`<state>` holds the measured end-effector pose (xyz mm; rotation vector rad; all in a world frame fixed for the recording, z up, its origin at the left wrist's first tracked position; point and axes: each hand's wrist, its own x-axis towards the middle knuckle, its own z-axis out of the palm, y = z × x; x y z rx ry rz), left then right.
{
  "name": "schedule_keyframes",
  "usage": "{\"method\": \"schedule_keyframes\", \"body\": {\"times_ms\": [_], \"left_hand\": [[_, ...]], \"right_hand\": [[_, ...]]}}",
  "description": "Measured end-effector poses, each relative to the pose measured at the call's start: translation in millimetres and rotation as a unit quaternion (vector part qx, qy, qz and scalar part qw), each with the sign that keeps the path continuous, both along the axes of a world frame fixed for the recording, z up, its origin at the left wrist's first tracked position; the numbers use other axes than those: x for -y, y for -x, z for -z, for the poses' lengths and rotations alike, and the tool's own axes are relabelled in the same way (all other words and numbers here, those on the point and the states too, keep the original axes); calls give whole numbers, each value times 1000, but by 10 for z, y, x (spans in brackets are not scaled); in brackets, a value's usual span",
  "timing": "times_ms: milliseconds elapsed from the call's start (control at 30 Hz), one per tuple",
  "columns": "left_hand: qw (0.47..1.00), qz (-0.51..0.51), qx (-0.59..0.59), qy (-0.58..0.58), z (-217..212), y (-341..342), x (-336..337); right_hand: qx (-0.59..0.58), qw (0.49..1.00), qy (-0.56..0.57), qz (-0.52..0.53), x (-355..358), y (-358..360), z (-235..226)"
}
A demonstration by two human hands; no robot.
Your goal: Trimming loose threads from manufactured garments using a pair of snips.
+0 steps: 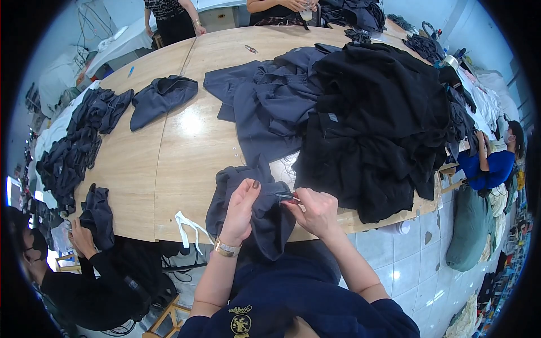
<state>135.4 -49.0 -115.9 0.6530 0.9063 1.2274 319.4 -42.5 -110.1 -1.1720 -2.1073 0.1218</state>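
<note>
A dark grey garment (267, 217) lies bunched at the table's near edge and hangs partly over it toward my lap. My left hand (241, 209) is closed at the garment's upper part, thumb up and fingers curled in; the exact bit of cloth or thread it pinches is hard to see. Closed around small red-handled thread snips (289, 196), my right hand (316, 213) is on the garment's right side. The metal blades point left, toward my left hand, right at the cloth.
Black garments (372, 129) are heaped at the right, beside grey ones (270, 96). A single grey garment (163, 98) lies farther left, another pile (73, 141) beyond. White strips (190, 228) hang over the near edge. Another pair of snips (251, 49) lies far off. Several people work around the table.
</note>
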Motion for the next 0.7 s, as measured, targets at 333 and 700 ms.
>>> {"method": "schedule_keyframes", "body": {"times_ms": [333, 700], "left_hand": [[999, -2, -29, -29, -42, 14, -5], [999, 6, -34, -32, -60, 22, -17]], "right_hand": [[-12, 1000, 7, 3, -10, -33, -18], [40, 999, -30, -13, -62, -71, 20]]}}
